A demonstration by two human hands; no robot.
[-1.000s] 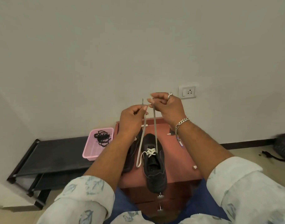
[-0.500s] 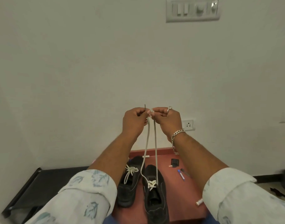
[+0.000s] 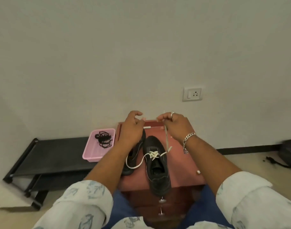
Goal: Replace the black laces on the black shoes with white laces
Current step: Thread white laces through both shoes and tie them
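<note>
A black shoe [image 3: 158, 167] lies on the red cabinet top [image 3: 182, 169], toe pointing away from me. A white lace [image 3: 153, 154] is threaded through its lower eyelets. My right hand [image 3: 174, 126] pinches one lace end and holds it taut above the shoe. The other lace end lies slack in a loop [image 3: 134, 164] across the cabinet. My left hand [image 3: 133, 128] hovers with curled fingers and holds nothing. A second black shoe [image 3: 133, 156] lies to the left, mostly hidden under my left forearm. The black laces [image 3: 103, 139] sit tangled in a pink tray [image 3: 91, 156].
The pink tray rests on a low black rack [image 3: 47, 156] left of the cabinet. A small white item [image 3: 147, 127] lies at the cabinet's far edge and a small spool [image 3: 198, 172] at its right. A wall socket [image 3: 192, 94] is above. A dark bag [image 3: 290, 154] lies on the floor far right.
My left hand has let go of its lace end, which has dropped into a slack loop. Both hands have lowered and parted. The camera has tilted down.
</note>
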